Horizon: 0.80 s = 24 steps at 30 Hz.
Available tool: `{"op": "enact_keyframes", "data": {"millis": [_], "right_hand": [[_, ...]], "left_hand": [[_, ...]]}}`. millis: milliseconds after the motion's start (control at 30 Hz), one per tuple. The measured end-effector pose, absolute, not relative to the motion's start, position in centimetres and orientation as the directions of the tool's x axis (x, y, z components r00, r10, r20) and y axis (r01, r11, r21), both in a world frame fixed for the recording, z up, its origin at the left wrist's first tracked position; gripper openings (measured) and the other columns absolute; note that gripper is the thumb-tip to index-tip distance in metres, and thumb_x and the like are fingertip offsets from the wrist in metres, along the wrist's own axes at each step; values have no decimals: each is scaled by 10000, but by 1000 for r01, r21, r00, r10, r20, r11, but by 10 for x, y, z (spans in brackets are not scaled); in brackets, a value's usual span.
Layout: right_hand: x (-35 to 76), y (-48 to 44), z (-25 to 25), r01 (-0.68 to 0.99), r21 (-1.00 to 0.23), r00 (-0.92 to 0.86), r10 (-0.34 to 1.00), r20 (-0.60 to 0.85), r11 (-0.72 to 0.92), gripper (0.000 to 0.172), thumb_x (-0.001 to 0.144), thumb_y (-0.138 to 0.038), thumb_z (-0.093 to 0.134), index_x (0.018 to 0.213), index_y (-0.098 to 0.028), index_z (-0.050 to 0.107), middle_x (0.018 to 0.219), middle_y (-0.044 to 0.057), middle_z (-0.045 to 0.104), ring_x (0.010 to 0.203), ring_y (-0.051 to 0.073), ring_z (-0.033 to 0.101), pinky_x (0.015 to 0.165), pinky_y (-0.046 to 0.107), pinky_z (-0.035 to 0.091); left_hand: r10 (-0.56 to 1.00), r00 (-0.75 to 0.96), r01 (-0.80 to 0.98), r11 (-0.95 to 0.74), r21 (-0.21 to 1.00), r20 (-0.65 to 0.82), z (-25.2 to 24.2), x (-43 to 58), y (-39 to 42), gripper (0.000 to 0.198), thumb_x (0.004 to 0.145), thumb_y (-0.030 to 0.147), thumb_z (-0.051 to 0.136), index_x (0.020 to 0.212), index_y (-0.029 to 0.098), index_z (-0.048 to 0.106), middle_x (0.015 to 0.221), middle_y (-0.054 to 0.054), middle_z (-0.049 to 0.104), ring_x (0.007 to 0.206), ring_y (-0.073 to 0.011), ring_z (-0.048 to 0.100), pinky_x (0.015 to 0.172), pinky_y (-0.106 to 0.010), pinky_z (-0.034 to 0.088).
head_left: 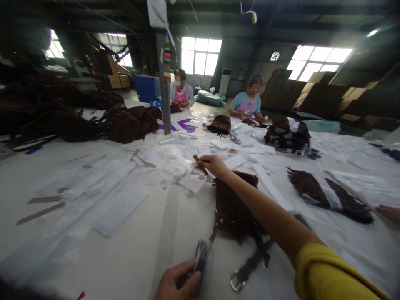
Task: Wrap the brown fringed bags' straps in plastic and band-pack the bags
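My right hand (213,165) reaches out over the table, its fingers pinched on a narrow brown strip (196,158) of paper or card. Under my right forearm lies a dark brown bag (231,206) with metal eyelets, partly hidden by the arm. At the bottom, my left hand (179,279) is closed on a dark strap (201,255) wrapped in clear plastic, which runs up toward the bag. Another strap with a metal buckle (237,281) trails from the bag's lower side. Scraps of white paper and clear film (176,160) lie close to my right fingertips.
Brown bags (131,123) are heaped at the left; a grey post (165,91) rises behind. Fringed brown pieces (325,193) and a stacked bundle (287,135) lie right. Brown strips (40,212) lie left. Two people sit across the table; another person's hand (389,212) shows at the right edge.
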State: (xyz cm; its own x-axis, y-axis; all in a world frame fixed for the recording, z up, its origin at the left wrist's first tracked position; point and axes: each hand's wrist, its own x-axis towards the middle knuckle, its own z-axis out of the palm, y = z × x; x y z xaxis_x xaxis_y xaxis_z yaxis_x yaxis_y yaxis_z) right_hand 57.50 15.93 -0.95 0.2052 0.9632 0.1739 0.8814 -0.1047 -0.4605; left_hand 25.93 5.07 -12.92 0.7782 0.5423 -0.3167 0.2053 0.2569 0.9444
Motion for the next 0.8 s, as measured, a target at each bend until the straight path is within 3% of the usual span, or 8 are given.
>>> {"op": "enact_keyframes", "data": {"millis": [100, 200, 367, 467, 600, 800], "right_hand": [[559, 98, -6, 674, -738, 240, 953, 187, -26, 373, 999, -378, 397, 1088, -153, 681, 857, 42, 708, 701, 118, 656, 633, 220, 516], [540, 29, -12, 397, -918, 294, 946, 135, 7, 304, 907, -385, 576, 1071, -163, 702, 827, 28, 663, 601, 94, 576, 540, 210, 479], [503, -61, -41, 238, -957, 396, 916, -59, -165, 300, 845, -384, 667, 1037, -166, 738, 744, 25, 682, 592, 117, 594, 522, 220, 476], [477, -88, -65, 176, -959, 451, 884, -123, -223, 221, 816, -340, 686, 911, -152, 755, 673, 33, 702, 591, 145, 632, 542, 237, 486], [451, -96, -86, 288, -935, 505, 862, -35, -207, 119, 790, -230, 664, 833, -182, 764, 760, 35, 741, 672, 162, 658, 607, 246, 483], [438, -73, -96, 406, -904, 470, 879, 81, -133, 151, 755, -160, 631, 821, -167, 766, 743, 19, 724, 673, 146, 623, 638, 239, 448]], "left_hand": [[569, 754, 182, 302, 936, -330, -113, 258, 52, 479, 732, 562, 724, 1076, 231, 774, 1165, -80, 725, 1144, -315, 611, 1028, -410, 451], [582, 736, 178, 326, 928, -345, -102, 257, 54, 398, 772, 472, 736, 1085, 227, 765, 1302, -79, 657, 1293, -292, 509, 1141, -395, 323], [517, 741, 126, 518, 846, -428, -100, 261, 53, 380, 820, 430, 714, 1096, 172, 752, 1088, -103, 745, 1090, -263, 639, 1063, -396, 411], [544, 736, 66, 535, 842, -403, -104, 266, 50, 353, 813, 392, 734, 1077, 159, 754, 1066, -101, 749, 1056, -246, 649, 1028, -373, 440], [586, 726, 71, 455, 888, -359, -105, 270, 46, 370, 813, 362, 739, 1125, 165, 733, 1097, -91, 742, 1098, -243, 634, 1070, -385, 403], [619, 739, 157, 225, 962, -266, -100, 272, 39, 366, 833, 357, 707, 1158, 189, 716, 1292, -83, 651, 1300, -255, 504, 1145, -397, 316]]}}
